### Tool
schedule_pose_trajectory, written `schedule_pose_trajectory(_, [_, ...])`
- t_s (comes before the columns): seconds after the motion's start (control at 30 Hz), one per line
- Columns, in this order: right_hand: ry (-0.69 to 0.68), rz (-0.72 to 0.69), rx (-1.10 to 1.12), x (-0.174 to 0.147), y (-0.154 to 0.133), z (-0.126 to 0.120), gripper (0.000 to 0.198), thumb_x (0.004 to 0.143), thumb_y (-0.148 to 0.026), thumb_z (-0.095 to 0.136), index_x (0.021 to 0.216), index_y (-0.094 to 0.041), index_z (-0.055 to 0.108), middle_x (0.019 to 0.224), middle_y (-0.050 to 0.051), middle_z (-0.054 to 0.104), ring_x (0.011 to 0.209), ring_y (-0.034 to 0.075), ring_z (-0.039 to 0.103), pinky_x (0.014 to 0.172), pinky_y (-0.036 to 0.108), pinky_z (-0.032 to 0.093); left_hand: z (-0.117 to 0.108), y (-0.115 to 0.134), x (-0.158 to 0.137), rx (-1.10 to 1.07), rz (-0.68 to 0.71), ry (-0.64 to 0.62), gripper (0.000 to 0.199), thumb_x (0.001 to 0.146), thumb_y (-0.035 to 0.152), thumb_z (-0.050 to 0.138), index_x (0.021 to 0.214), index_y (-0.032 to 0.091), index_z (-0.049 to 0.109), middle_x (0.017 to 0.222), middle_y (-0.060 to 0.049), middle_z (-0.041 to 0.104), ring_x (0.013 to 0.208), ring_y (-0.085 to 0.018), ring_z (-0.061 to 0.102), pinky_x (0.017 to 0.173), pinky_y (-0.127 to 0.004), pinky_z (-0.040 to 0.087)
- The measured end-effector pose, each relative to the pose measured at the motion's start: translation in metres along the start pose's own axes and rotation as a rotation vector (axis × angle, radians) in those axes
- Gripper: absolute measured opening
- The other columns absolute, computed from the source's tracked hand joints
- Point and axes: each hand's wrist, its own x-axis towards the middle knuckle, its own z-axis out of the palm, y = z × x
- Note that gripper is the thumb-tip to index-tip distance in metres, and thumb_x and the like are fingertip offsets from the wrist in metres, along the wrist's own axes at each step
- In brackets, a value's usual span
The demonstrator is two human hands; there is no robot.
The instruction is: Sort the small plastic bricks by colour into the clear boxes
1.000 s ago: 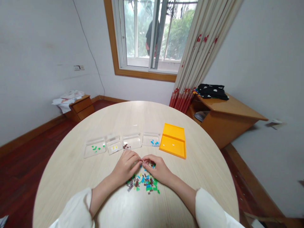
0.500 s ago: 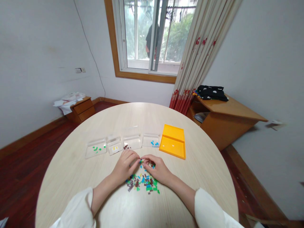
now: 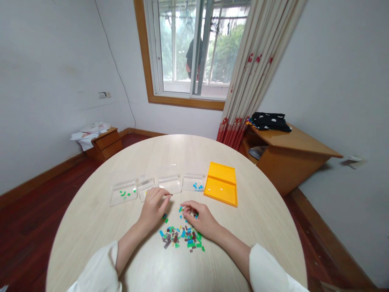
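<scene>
Between the thumb and index finger of my left hand (image 3: 155, 206) is a small dark brown building brick (image 3: 170, 195), just in front of the clear tray (image 3: 172, 186) in the middle. My right hand (image 3: 199, 217) hovers low over the right side of the pile, its fingers loosely curled and the thumb apart from the index finger. No piece shows in it. Below both hands lies a loose pile of small bricks (image 3: 182, 234) in brown, green, blue and yellow. A few blue and green pieces (image 3: 180, 209) lie by my right fingertips.
At the left a clear tray (image 3: 114, 199) holds green bricks, beside a smaller tray (image 3: 142, 198) with yellow ones. Another tray (image 3: 188, 179) holds blue bricks. An open yellow case (image 3: 223, 197) with white pieces stands at the right on the round table (image 3: 258, 227).
My hands have parted. My left hand has moved left and forward with the brown brick toward the middle tray, while my right hand has stayed over the pile and its fingers have loosened.
</scene>
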Motion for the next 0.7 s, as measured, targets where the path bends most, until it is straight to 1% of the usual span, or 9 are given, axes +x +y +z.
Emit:
schedule_pose_trajectory(0.17, [-0.01,0.018,-0.001,0.0,0.0,-0.001,0.022,0.081,-0.021,0.054,0.099,-0.017,0.066,0.079,0.003,0.067,0.072,0.012,0.061,0.067,0.024,0.048,-0.001,-0.021,0.004,0.135,-0.134,0.06,0.012,0.087,0.024,0.052,0.081,0.019,0.061,0.082,-0.004,0.065,0.084,-0.022,0.056,0.079,-0.037,0.038])
schedule_pose_trajectory(0.3, [-0.011,0.017,-0.007,-0.001,0.0,-0.002,0.022,0.081,-0.021,0.053,0.099,-0.017,0.066,0.079,0.003,0.067,0.071,0.012,0.061,0.067,0.024,0.047,0.0,-0.029,0.002,0.199,-0.205,0.056,0.011,0.085,0.025,0.054,0.082,0.02,0.063,0.087,-0.004,0.066,0.089,-0.024,0.056,0.08,-0.038,0.037])
schedule_pose_trajectory(0.47, [-0.009,0.001,-0.006,-0.001,0.0,-0.001,0.022,0.082,-0.021,0.053,0.099,-0.016,0.066,0.078,0.003,0.067,0.071,0.012,0.061,0.066,0.024,0.048,0.003,-0.03,0.0,0.193,-0.241,0.024,0.01,0.085,0.022,0.054,0.084,0.02,0.064,0.089,-0.004,0.066,0.092,-0.025,0.056,0.083,-0.039,0.035])
schedule_pose_trajectory(0.7, [-0.001,-0.016,-0.016,-0.001,0.0,-0.001,0.022,0.082,-0.021,0.053,0.099,-0.017,0.066,0.077,0.002,0.067,0.069,0.012,0.06,0.066,0.024,0.048,0.004,-0.033,-0.002,0.185,-0.253,0.019,0.012,0.084,0.023,0.053,0.084,0.021,0.065,0.09,-0.005,0.066,0.093,-0.025,0.056,0.084,-0.039,0.036])
